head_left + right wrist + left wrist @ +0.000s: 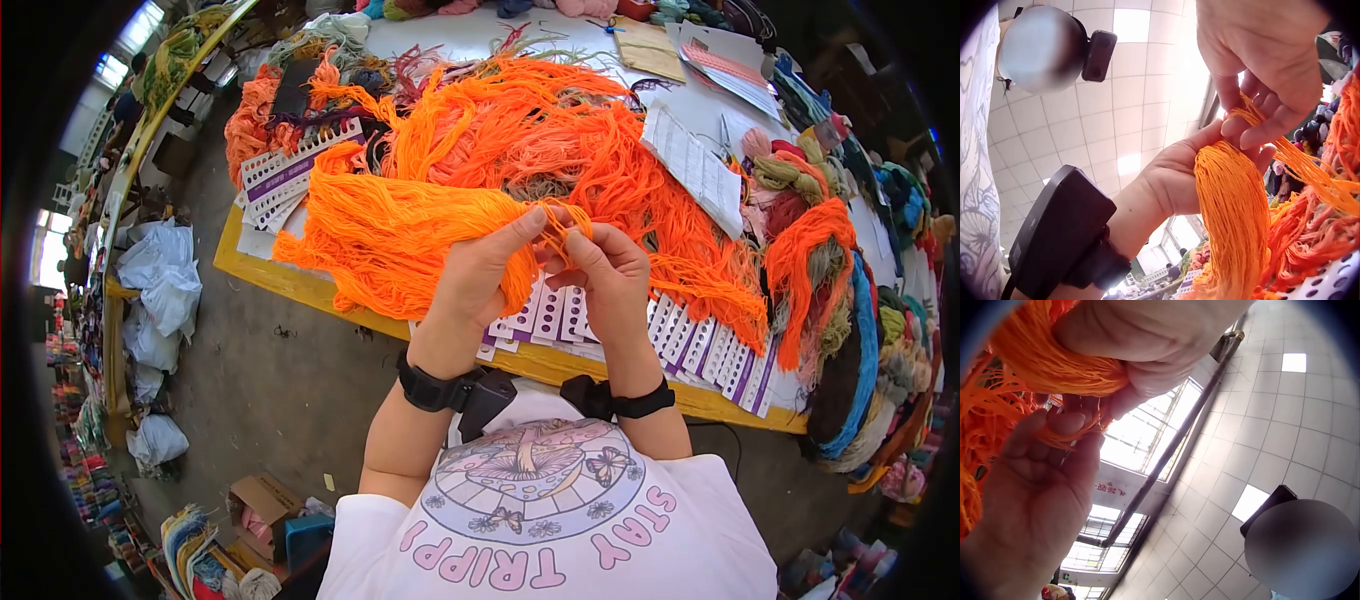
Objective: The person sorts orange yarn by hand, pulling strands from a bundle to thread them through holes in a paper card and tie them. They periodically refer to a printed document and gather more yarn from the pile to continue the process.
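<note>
A thick skein of bright orange yarn (400, 240) lies across the table's near edge. My left hand (505, 255) grips one end of it, thumb on top. Just to its right, my right hand (578, 245) pinches a few loose orange strands at that end. In the left wrist view the left hand (1147, 337) wraps the bundle (1054, 362) and the right hand (1035, 481) holds strands below it. In the right wrist view the right hand (1266, 69) pinches threads above the bundle (1235, 206), which the left hand (1179, 175) holds.
A big heap of orange yarn (560, 130) fills the table behind the hands. White and purple punched cards (560, 315) lie along the yellow table edge (300, 285). Multicoloured skeins (840, 300) crowd the right side. White bags (165, 275) and a cardboard box (265, 500) sit on the floor.
</note>
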A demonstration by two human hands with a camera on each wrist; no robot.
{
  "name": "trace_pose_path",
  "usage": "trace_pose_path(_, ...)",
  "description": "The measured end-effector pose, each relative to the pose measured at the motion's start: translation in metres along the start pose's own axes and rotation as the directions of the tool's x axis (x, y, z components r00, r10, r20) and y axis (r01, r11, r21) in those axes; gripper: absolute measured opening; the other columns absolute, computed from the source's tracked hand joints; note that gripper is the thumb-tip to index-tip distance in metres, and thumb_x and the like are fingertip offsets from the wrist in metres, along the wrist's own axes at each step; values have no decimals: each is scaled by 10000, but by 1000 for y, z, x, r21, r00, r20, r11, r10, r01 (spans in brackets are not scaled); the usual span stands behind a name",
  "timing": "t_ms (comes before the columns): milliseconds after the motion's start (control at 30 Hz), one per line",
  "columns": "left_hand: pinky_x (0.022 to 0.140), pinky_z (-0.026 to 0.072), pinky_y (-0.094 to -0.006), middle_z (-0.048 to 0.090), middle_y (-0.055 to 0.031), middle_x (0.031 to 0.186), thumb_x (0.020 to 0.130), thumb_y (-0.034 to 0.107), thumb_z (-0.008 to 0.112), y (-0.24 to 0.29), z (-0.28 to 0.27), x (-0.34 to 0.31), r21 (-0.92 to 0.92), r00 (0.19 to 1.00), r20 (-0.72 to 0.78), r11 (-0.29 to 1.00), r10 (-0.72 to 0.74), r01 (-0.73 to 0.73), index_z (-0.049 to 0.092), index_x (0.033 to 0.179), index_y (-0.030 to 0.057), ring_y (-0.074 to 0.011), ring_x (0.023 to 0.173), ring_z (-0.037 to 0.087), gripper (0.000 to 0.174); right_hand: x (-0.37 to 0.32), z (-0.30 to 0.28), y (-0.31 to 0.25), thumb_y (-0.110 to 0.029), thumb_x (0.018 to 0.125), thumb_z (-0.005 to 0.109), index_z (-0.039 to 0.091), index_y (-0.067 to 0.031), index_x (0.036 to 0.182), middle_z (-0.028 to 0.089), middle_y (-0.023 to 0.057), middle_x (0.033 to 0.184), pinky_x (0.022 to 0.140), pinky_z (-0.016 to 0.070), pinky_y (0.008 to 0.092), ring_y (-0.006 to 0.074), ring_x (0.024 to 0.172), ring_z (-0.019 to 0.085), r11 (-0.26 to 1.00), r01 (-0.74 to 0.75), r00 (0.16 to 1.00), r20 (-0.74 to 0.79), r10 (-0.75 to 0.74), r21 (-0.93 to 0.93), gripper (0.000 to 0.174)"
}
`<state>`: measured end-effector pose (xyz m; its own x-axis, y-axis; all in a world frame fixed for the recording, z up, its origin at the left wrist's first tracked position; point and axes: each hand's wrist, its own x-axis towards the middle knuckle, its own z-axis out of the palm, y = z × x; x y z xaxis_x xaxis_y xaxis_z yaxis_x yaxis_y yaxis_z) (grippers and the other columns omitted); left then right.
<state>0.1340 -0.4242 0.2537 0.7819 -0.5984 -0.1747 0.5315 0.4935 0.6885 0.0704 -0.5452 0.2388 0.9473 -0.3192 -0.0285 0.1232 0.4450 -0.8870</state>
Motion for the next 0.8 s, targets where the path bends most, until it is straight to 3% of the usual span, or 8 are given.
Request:
trace_pose_path(267, 636, 460, -240, 601, -105, 940, 882, 244, 488, -1, 2, 2, -70, 998, -34, 996, -51, 48, 568, 1005, -38, -138, 768, 560, 318, 0, 4, -2, -114, 822, 568, 580, 16, 956, 631, 81, 824, 523, 507, 212, 101, 649, 607, 997, -31, 999, -36, 33, 71, 187)
trace_pose_path(500, 849, 439, -325, 533, -159, 1108, 907, 339, 398, 3, -8, 3, -19, 993, 61, 995, -101, 103, 489, 1118, -48, -221, 967, 544, 450, 3, -4, -2, -115, 772, 632, 592, 9, 884, 578, 27, 735, 545, 454, 211, 77, 635, 542, 876, -24, 996, 62, 61, -481, 172)
trace_pose_path(600, 856, 436, -355, 520, -158, 1135, 902, 313, 416, 25, -32, -1, 346, 996, 58, 938, -61, 37, 471, 1148, -38, -241, 956, 555, 432, 15, -41, -14, -102, 739, 644, 591, -2, 837, 540, 33, 730, 609, 427, 249, 113, 678, 522, 574, 193, 981, 142, -132, -796, 150)
trace_pose_path(633, 857, 435, -374, 543, -129, 1071, 895, 286, 438, 45, -42, -8, 247, 996, 76, 969, -42, 22, 446, 1185, -17, -197, 849, 579, 420, 20, -74, -26, -96, 727, 642, 591, -5, 819, 529, 43, 743, 639, 417, 267, 138, 705, 519, 359, 316, 936, 227, -268, -878, 139)
trace_pose_path(667, 819, 447, -363, 545, -95, 983, 896, 275, 442, 65, -61, -18, 92, 990, 115, 991, 86, -97, 434, 1199, -7, -152, 768, 563, 414, 19, -95, -58, -92, 734, 617, 591, -7, 802, 528, 70, 778, 702, 420, 290, 186, 760, 514, 398, 206, 951, 87, -297, -894, 112)
trace_pose_path(700, 781, 460, -352, 546, -61, 896, 896, 264, 447, 85, -78, -27, -71, 966, 136, 975, 221, -213, 423, 1213, 4, -108, 687, 546, 410, 20, -138, -86, -95, 751, 589, 600, -10, 826, 553, 91, 832, 729, 425, 295, 187, 796, 534, -175, 257, 819, 310, -483, -950, 114)
trace_pose_path(733, 698, 455, -308, 524, -38, 826, 885, 274, 464, 105, -90, -37, -129, 923, 195, 941, 333, -312, 395, 1231, 21, -102, 656, 527, 434, 15, -160, -114, -124, 772, 568, 609, -20, 833, 570, 86, 890, 674, 458, 273, 153, 798, 555, -128, 88, 796, 147, -587, -988, 127)
trace_pose_path(800, 608, 444, -255, 467, -3, 727, 874, 278, 481, 117, -101, -47, -148, 868, 267, 908, 418, -392, 400, 1217, 40, -83, 600, 477, 425, 7, -121, -132, -146, 786, 556, 616, -30, 826, 572, 72, 925, 612, 466, 246, 141, 787, 563, 329, 163, 823, -55, -565, -930, 137)
